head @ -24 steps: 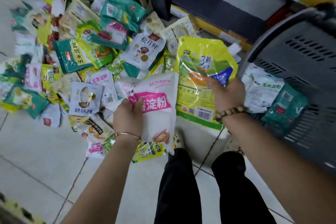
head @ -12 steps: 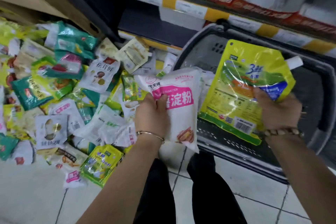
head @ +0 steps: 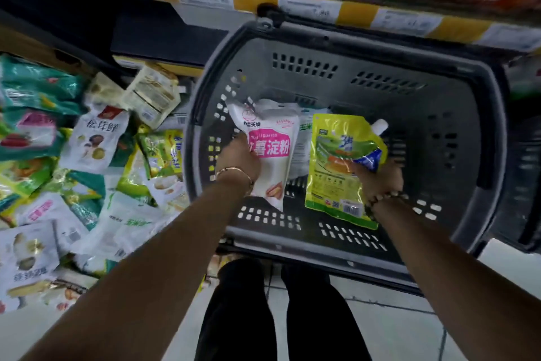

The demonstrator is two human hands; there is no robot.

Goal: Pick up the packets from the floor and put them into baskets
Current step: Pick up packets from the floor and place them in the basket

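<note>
A grey plastic basket (head: 456,114) stands on the floor in front of me. My left hand (head: 238,160) grips a white packet with a pink label (head: 272,152) and holds it inside the basket, above its floor. My right hand (head: 379,177) grips a yellow-green spouted pouch (head: 336,167), also held inside the basket. A few pale packets (head: 303,138) lie on the basket floor behind the two held ones. A pile of mixed packets (head: 87,161) covers the floor left of the basket.
A store shelf edge with yellow and white price tags (head: 322,6) runs across the top, with red cartons above it. A dark shelf base (head: 164,35) sits behind the pile. My black-trousered legs (head: 278,316) stand on pale floor tiles below the basket.
Both hands have carried their packets rightward from over the floor pile and lowered them into the basket. The view has swung right, so the basket is now centred.
</note>
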